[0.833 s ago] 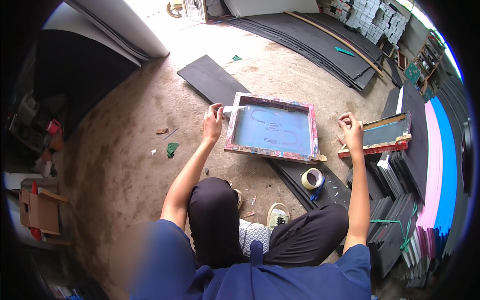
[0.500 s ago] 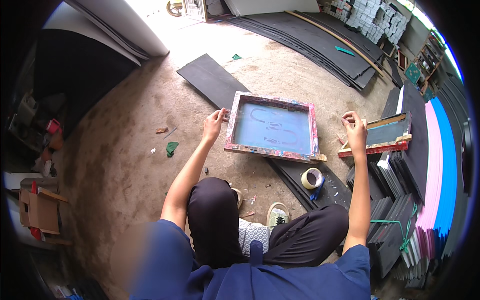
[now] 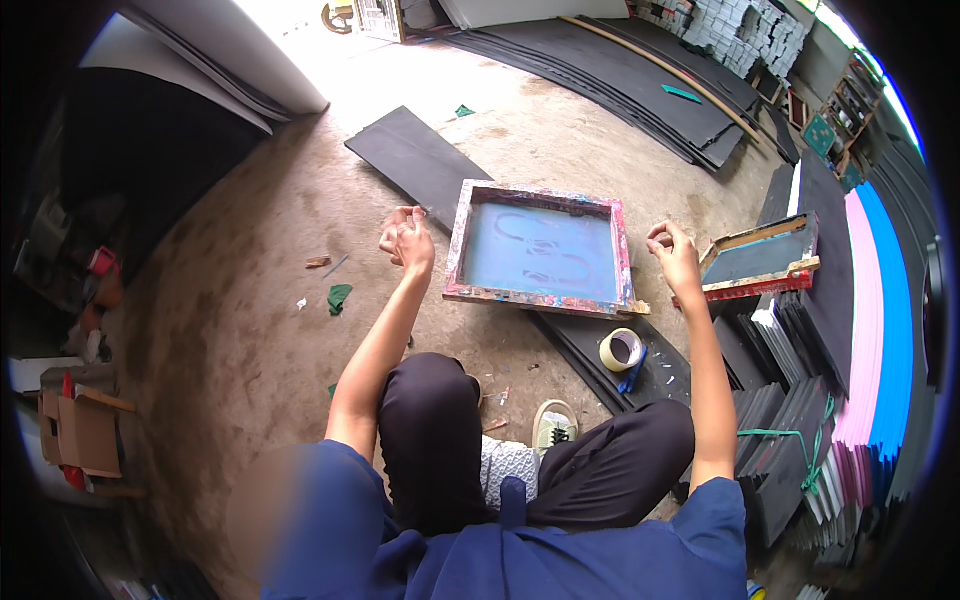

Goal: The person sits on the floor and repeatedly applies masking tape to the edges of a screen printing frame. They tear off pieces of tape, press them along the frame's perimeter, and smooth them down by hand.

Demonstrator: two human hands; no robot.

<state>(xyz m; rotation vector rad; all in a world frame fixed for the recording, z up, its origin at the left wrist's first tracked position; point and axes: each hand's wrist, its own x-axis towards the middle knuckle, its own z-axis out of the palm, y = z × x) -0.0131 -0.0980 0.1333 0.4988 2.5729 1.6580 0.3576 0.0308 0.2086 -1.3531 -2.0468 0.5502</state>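
A screen printing frame (image 3: 537, 247) with paint-spattered wooden edges and bluish mesh marked with curved outlines lies on dark flat sheets (image 3: 415, 160) in front of me. My left hand (image 3: 409, 240) is raised just left of the frame, fingers curled closed; what they hold, if anything, is too small to see. Beyond the frame's right edge is my right hand (image 3: 676, 262), thumb and fingertips pinched, and I cannot make out anything between them. Neither hand appears to touch the frame. Below it, a roll of tape (image 3: 608, 349) sits beside a blue tool (image 3: 632, 373), its kind unclear.
A second, smaller screen frame (image 3: 762, 256) with a red edge rests on stacked dark sheets at right. Pink sheets (image 3: 862, 330) and blue sheets (image 3: 889, 330) stand behind. A cardboard box (image 3: 85, 435) is at far left. Green scraps (image 3: 340, 297) lie on the floor.
My left hand has moved left and slightly up, away from the frame's side. My right hand has shifted left, off the smaller frame and toward the large one.
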